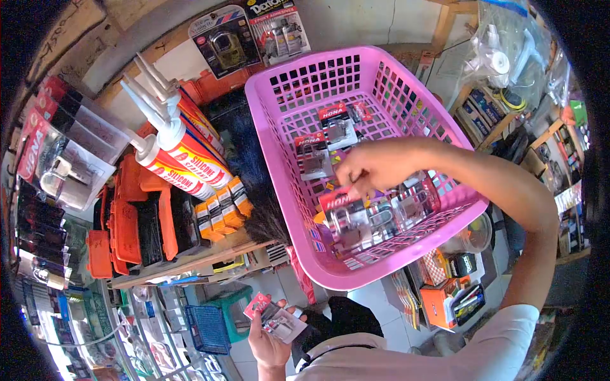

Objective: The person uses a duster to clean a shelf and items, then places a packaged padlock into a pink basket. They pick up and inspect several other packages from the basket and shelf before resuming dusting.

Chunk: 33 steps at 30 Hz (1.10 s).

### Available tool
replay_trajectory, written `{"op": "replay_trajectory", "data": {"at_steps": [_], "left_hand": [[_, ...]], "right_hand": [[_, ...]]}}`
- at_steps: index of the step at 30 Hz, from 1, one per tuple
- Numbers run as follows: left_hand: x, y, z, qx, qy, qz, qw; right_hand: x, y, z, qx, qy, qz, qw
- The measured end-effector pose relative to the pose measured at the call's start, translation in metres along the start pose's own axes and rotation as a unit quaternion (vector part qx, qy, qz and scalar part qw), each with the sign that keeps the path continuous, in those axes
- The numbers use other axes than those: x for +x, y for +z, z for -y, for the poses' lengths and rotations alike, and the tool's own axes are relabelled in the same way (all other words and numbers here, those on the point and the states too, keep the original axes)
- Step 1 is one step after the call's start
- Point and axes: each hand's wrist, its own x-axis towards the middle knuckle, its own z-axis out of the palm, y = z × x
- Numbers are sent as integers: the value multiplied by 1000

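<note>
My left hand (268, 343) is closed around a padlock pack (284, 322) with a red HONA header and clear blister, low in front of my body. My right hand (381, 166) reaches into a pink plastic basket (356, 280), its fingers pinched at the red header of another HONA padlock pack (347, 218). That pack tilts over several similar blister packs at the near side. Farther back in the basket lie more padlock packs (340, 130), left of and beyond my right hand. My wrist and fingers partly cover the basket's contents.
Silicone sealant tubes (184, 159) stand left of the basket, beside small yellow boxes (222, 206) and orange bins (125, 235). Carded padlocks (63, 171) hang at far left. A carded lock and an epoxy adhesive card (279, 32) lean behind. Shelves line the right.
</note>
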Motion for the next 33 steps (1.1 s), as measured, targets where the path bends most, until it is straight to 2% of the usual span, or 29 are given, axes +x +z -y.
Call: {"op": "replay_trajectory", "data": {"at_steps": [3,8,10,15,20,22,25,30,33], "left_hand": [[1,-7,-1,-6,3,-14,1000],[-1,-6,2,-22,-1,-10,1000],[-3,-8,2,-10,0,-18,1000],[-1,-12,3,5,-2,-48,999],[3,-14,1,45,14,-69,997],[7,-13,1,32,10,-61,998],[11,-10,2,15,8,-55,998],[20,-14,4,43,18,-93,995],[22,-14,2,53,18,-98,994]], "right_hand": [[-10,-28,3,18,-8,-79,997],[-26,-77,-5,-25,92,-192,977],[-25,-89,-36,-49,105,-196,974],[-28,-97,-68,-64,88,-188,976],[-32,-97,-67,-52,100,-233,966],[-31,-91,-63,-46,156,-268,950],[-25,-82,-72,-67,160,-285,943],[-26,-76,-64,-57,178,-278,942],[-27,-77,-57,-124,215,-240,939]]}}
